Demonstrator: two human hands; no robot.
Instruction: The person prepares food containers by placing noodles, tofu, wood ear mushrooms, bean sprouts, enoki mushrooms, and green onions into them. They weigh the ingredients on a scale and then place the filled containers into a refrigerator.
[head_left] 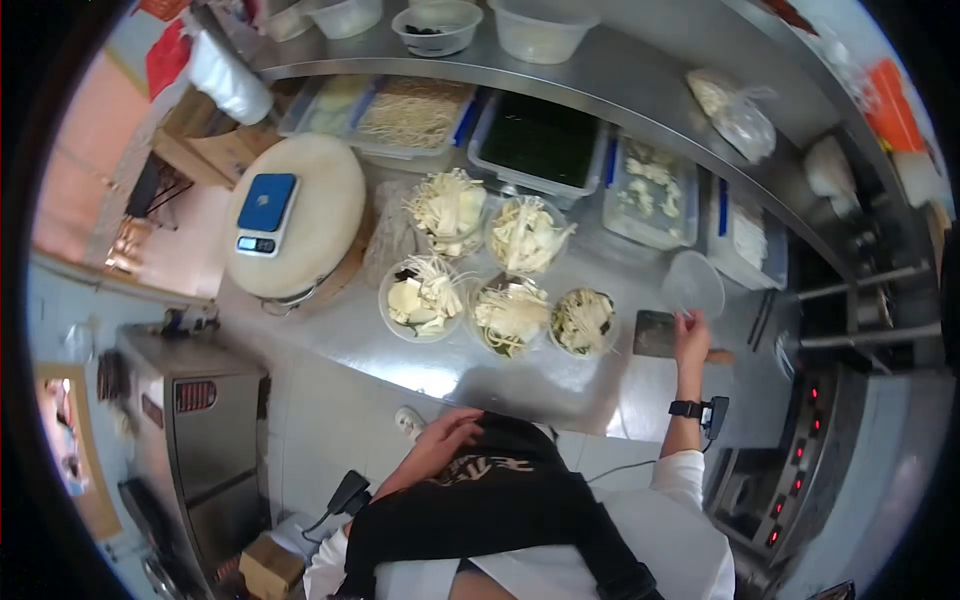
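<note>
Nearest me, my left hand (445, 432) rested loosely curled against my black apron (500, 500), holding nothing, while my right hand (691, 337) reached forward, fingers pinching the near rim of the clear plastic container (693, 285) just beyond them, right of the filled bowls (583, 322).

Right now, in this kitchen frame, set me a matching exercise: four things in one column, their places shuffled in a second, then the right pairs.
Things:
1. blue scale
2. right hand
3. left hand
4. dark greens tray

Places:
A. under the steel shelf
B. on the round white board
C. holding a clear empty bowl
D. against the black apron

Pairs: 1-B, 2-C, 3-D, 4-A
</note>
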